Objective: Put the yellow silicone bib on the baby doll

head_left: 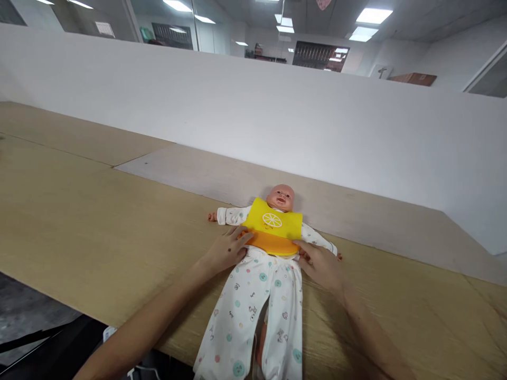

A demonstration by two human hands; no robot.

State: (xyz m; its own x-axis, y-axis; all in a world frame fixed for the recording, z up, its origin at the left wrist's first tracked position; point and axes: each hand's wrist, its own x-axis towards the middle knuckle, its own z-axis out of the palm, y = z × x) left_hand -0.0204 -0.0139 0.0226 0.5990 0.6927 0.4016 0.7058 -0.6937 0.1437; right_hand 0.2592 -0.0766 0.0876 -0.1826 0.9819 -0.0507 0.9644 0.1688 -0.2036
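A baby doll [280, 196] lies on its back, its head away from me and its arms spread to both sides. Over its chest is a yellow bib [257, 214] with a white citrus-slice print and an orange pocket [271, 243] along the bottom. My left hand [231, 248] grips the left edge of the bib at the pocket, fingers bent over it. At the pocket's right corner, my right hand [318, 262] holds the opposite edge with its fingertips. White patterned trousers [241, 311] cover the doll's legs.
The doll rests on a wooden table [119, 227] with a pale panel [178, 163] along its back. Behind that stands a low white wall [237, 105] with glass above. Dark items and a white cable [146, 371] are below the table's front edge.
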